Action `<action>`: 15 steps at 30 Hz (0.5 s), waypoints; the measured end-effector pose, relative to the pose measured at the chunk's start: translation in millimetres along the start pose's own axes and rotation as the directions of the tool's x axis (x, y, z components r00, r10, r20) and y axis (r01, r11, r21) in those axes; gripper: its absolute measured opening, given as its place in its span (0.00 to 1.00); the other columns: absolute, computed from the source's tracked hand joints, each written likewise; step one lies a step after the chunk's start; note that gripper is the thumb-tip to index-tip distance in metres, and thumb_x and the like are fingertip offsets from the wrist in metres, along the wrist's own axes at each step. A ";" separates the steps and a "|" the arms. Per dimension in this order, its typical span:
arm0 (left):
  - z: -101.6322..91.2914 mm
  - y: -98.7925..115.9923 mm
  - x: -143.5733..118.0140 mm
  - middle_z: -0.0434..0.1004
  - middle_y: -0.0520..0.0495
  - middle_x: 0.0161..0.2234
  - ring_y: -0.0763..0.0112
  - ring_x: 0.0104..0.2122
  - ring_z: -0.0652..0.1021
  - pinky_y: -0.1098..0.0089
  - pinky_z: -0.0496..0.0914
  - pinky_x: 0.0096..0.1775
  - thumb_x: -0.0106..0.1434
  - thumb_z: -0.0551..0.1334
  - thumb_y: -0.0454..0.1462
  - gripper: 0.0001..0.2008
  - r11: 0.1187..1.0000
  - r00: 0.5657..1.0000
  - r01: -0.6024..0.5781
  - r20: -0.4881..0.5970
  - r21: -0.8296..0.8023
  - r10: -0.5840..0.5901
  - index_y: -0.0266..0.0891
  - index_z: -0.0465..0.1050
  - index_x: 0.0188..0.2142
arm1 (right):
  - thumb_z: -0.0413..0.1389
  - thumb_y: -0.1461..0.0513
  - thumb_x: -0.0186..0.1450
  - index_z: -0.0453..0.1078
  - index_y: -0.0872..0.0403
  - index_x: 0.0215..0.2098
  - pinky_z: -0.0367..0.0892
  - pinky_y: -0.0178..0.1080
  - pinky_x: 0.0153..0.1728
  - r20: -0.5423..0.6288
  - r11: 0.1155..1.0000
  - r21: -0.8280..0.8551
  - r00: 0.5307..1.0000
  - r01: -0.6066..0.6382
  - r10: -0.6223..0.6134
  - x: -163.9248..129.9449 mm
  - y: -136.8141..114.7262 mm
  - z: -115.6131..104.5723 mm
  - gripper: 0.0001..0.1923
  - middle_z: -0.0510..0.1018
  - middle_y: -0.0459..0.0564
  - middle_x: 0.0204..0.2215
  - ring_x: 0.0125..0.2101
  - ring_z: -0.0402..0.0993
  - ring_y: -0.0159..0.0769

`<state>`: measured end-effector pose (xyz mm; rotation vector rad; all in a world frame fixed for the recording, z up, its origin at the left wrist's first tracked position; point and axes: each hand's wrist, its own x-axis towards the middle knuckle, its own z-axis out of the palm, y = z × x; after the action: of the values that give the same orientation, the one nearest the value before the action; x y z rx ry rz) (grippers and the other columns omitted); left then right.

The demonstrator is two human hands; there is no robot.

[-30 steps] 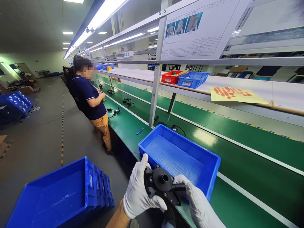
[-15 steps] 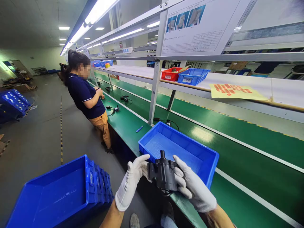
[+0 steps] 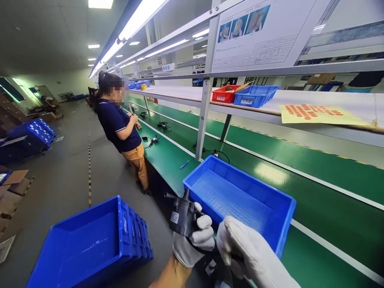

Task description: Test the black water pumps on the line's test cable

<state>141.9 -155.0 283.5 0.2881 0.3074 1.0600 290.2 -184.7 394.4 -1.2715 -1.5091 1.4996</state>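
Note:
My left hand [image 3: 192, 244] is wrapped round a small black pump [image 3: 182, 216], its fingers closed on the right side of the body. The pump is held upright, with a short spout on top, another pointing left and a white label on its side. A black cable [image 3: 201, 251] runs from below it toward my right hand [image 3: 244, 248], which is closed at the cable; the fingertips are partly hidden. Both hands wear white gloves. Beneath them is a dark piece with a white label [image 3: 211, 267], too unclear to name. Just beyond lies a blue bin [image 3: 240, 192] on the green bench.
Stacked blue crates [image 3: 87, 240] stand at the lower left. A co-worker [image 3: 120, 120] stands farther along the bench [image 3: 171, 154]. A blue cutter-like tool [image 3: 184, 164] and cabled devices lie on the bench. A red tray [image 3: 225, 94] and blue tray [image 3: 255, 96] sit on the shelf.
The pump has turned, showing its label, and moved left into my left hand alone. My right hand has let go of the pump and closed at the cable. The view has shifted left.

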 end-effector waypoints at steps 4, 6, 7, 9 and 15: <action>8.1 7.2 -4.9 0.72 0.50 0.31 0.81 0.18 0.63 0.78 0.60 0.21 0.69 0.56 0.53 0.20 0.987 0.992 -0.106 0.077 0.120 0.097 0.43 0.78 0.44 | 0.48 0.44 0.69 0.67 0.51 0.25 0.73 0.37 0.37 -0.030 0.996 -0.085 1.000 -0.012 0.009 4.6 4.7 1.8 0.25 0.77 0.48 0.24 0.29 0.75 0.38; 26.0 18.2 -17.2 0.76 0.47 0.38 0.72 0.29 0.74 0.70 0.72 0.35 0.69 0.56 0.56 0.24 0.903 0.981 -0.195 0.072 0.383 0.181 0.42 0.77 0.46 | 0.54 0.48 0.64 0.73 0.52 0.34 0.73 0.40 0.41 -0.020 0.985 -0.174 1.000 -0.009 0.006 10.2 8.6 5.5 0.16 0.80 0.49 0.31 0.35 0.76 0.41; 37.4 25.6 -25.4 0.77 0.46 0.42 0.67 0.37 0.76 0.66 0.72 0.44 0.68 0.58 0.56 0.23 0.841 0.973 -0.226 0.072 0.492 0.220 0.42 0.76 0.48 | 0.57 0.50 0.61 0.74 0.52 0.37 0.73 0.40 0.41 0.000 0.980 -0.200 1.000 0.020 -0.020 12.3 9.7 7.5 0.15 0.80 0.49 0.34 0.36 0.76 0.42; 60.8 44.8 -40.3 0.75 0.45 0.51 0.59 0.53 0.73 0.63 0.63 0.60 0.65 0.64 0.54 0.24 0.695 0.961 -0.255 0.100 0.672 0.256 0.42 0.75 0.53 | 0.59 0.52 0.59 0.74 0.53 0.39 0.73 0.42 0.44 0.057 0.978 -0.178 0.994 0.104 -0.096 13.0 7.1 10.4 0.15 0.80 0.50 0.37 0.39 0.76 0.44; 58.6 88.4 12.9 0.72 0.37 0.58 0.50 0.53 0.75 0.51 0.66 0.58 0.62 0.36 0.70 0.51 0.615 0.988 -0.108 0.152 0.781 -0.019 0.40 0.60 0.67 | 0.59 0.46 0.62 0.75 0.51 0.37 0.76 0.43 0.45 -0.064 0.963 0.189 0.981 0.190 -0.181 -11.9 -59.1 -10.9 0.18 0.80 0.49 0.38 0.44 0.78 0.46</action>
<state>99.0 -108.0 369.2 1.1866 0.6380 0.8860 293.0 -184.7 455.6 -1.0149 -1.3736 1.4458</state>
